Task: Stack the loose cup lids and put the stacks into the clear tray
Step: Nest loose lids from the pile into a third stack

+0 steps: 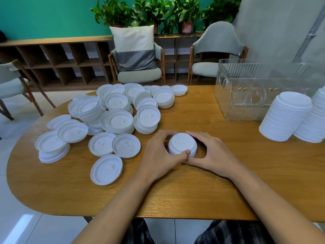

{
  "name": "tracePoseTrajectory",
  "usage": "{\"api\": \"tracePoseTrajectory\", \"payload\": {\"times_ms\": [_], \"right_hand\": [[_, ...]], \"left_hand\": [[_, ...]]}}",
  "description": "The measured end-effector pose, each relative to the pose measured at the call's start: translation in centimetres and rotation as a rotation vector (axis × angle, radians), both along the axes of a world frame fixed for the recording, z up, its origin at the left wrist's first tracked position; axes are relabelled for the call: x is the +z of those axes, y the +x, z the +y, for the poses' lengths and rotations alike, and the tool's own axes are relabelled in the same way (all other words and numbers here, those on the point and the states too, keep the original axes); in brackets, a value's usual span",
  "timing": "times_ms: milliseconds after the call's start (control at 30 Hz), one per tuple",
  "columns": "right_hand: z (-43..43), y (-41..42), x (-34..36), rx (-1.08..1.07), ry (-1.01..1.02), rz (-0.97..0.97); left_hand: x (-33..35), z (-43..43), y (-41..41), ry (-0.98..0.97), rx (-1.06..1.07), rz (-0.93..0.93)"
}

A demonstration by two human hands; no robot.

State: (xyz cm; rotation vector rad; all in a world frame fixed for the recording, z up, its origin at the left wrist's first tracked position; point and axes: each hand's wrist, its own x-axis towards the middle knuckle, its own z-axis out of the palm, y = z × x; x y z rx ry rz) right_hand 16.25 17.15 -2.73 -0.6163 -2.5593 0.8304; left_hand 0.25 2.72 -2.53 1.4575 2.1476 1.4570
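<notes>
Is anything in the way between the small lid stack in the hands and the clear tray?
Nothing visible. Bare table lies between the small stack and the clear tray; the tall lid stacks stand off to the right.

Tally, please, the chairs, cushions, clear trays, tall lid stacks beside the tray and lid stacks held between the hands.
Chairs: 3
Cushion: 1
Clear tray: 1
Tall lid stacks beside the tray: 2
Lid stack between the hands: 1
Total: 8

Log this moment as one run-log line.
step: squaring small lid stack | left hand: holds it | right hand: holds it | loose lids: piled left | tall stacks: outside clear tray
</notes>
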Motion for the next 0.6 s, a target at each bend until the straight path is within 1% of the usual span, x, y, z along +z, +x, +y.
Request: {"api": "tracePoseTrajectory", "payload": {"times_ms": [300, 533, 600], "right_hand": [[-0.28, -0.11, 0.28, 0.021, -0.028, -0.017], [-0.32, -0.1, 0.36, 0.021, -0.017, -0.051], [-0.54, -0.09, 0.49, 0.017, -0.012, -0.044]], "left_hand": [[-0.35, 0.05, -0.07, -0.013, 0.017, -0.08], [-0.46, -0.29, -0.35, -0.053, -0.022, -0.045], [-0.36, -0.48, -0.14, -0.044, -0.017, 0.016]]}}
